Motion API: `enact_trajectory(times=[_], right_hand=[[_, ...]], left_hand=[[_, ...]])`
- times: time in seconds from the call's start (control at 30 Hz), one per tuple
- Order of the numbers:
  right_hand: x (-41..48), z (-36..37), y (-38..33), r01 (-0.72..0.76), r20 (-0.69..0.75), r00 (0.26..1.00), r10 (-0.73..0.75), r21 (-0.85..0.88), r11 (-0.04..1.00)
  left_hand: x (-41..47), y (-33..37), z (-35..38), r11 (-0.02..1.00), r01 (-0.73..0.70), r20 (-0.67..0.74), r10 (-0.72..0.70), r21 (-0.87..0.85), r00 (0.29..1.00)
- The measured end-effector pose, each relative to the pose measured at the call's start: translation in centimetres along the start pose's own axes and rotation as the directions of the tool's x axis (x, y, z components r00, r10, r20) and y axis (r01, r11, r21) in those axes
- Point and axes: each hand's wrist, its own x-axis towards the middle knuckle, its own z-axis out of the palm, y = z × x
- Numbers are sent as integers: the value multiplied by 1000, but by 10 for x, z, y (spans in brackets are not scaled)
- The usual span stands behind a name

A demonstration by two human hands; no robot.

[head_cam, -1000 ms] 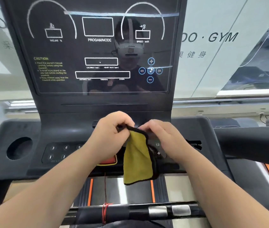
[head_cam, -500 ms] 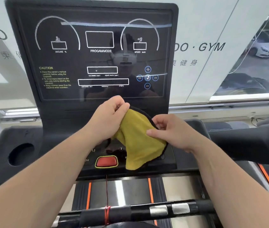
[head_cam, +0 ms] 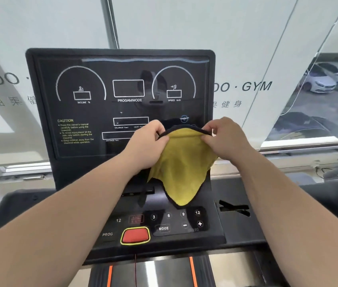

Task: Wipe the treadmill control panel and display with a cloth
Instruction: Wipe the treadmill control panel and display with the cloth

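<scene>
**Q:** Nearest you, what can be read?

**Me:** On the control panel [head_cam: 164, 224] below my forearms: a red stop button [head_cam: 135, 235] ringed in yellow, the words "PROG" and "MODE", the numbers 12, 3, 6, 9, 12, and plus and minus keys.

**Q:** And your hands?

**Me:** My left hand [head_cam: 147, 139] and right hand [head_cam: 225, 137] each pinch the top hem of the yellow cloth [head_cam: 181, 166], which hangs spread between them over the display's lower right corner.

**Q:** How would you wipe well?

**Me:** I'd fold the cloth into a flat pad, then make overlapping strokes from the top edge down, pressing lightly over the keys.

**Q:** Farther off?

**Me:** The display [head_cam: 85, 112] reads "INCLINE %", "PROGAM/MODE", "SPEED km/h", "CAUTION". The window behind shows "GYM".
</scene>
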Motion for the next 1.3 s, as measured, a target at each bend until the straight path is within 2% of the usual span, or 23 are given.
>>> enact_trajectory(times=[0.07, 0.13, 0.2, 0.27, 0.33, 0.4, 0.53, 0.67, 0.83, 0.93, 1.03, 1.13, 1.2, 1.3], right_hand=[[9, 14, 7, -95, -49, 994, 93, -37, 995], [10, 31, 13, -184, -128, 974, 186, 29, 983], [8, 46, 15, -196, -244, 947, 207, 70, 978], [6, 59, 13, -92, -355, 928, 109, 66, 994], [9, 73, 14, 46, -402, 913, -75, -81, 996], [15, 85, 20, 74, -352, 922, -160, -245, 967], [40, 93, 28, 36, -247, 959, -140, -383, 923], [70, 92, 16, 60, -241, 951, -195, -474, 879], [114, 67, -21, 190, -201, 905, -376, -601, 777], [132, 60, -50, 237, -179, 881, -438, -635, 735], [126, 71, -60, 290, -160, 849, -504, -658, 695], [98, 99, -33, 463, -25, 755, -655, -687, 560], [84, 106, -1, 519, 30, 703, -711, -705, 483], [84, 86, 31, 454, -21, 730, -683, -733, 507]], left_hand=[[9, 0, 13, 1000, 30, 14, -31, 3, 999], [15, 0, 23, 999, 44, 20, -44, -11, 999], [21, -2, 27, 998, 51, 15, -51, -21, 999], [27, -8, 28, 999, 51, 6, -51, -17, 999], [33, -14, 26, 999, 33, -6, -33, 4, 999], [38, -19, 22, 999, 11, -5, -11, 33, 1000], [47, -21, 14, 989, -78, -22, 82, 129, 996], [54, -18, 7, 937, -179, -111, 220, 299, 969], [73, -27, -35, 837, -254, -370, 460, 485, 807], [88, -37, -64, 806, -127, -424, 430, 578, 797], [97, -42, -78, 798, -32, -435, 361, 602, 825], [102, -43, -80, 790, 7, -383, 290, 613, 877], [103, -47, -78, 788, 21, -365, 261, 616, 894], [103, -50, -77, 804, 19, -364, 248, 595, 898]])
